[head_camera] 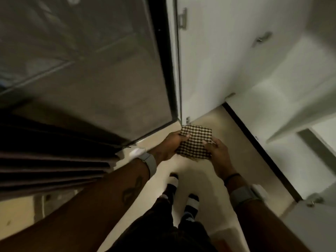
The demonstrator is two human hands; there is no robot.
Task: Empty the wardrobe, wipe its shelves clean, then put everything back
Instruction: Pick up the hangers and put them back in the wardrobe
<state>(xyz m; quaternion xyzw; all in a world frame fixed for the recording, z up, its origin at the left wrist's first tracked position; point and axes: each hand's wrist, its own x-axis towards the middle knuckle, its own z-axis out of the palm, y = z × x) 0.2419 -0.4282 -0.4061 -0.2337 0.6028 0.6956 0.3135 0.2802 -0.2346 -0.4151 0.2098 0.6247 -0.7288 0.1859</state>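
Brown-and-cream checked cloth [196,141], folded to a small square, looked likely to fall open or drop to the pale floor [209,179] if either grip loosened, since only its edges were pinched. It sat between the two hands, just ahead of the body: the left hand [168,145] gripped its nine o'clock edge, the right hand [217,151] its four o'clock corner. White wardrobe shelves [291,84] stood open toward two o'clock.

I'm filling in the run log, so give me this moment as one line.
left hand: holds checked cloth, left edge | right hand: holds same cloth, right edge | cloth: held above floor
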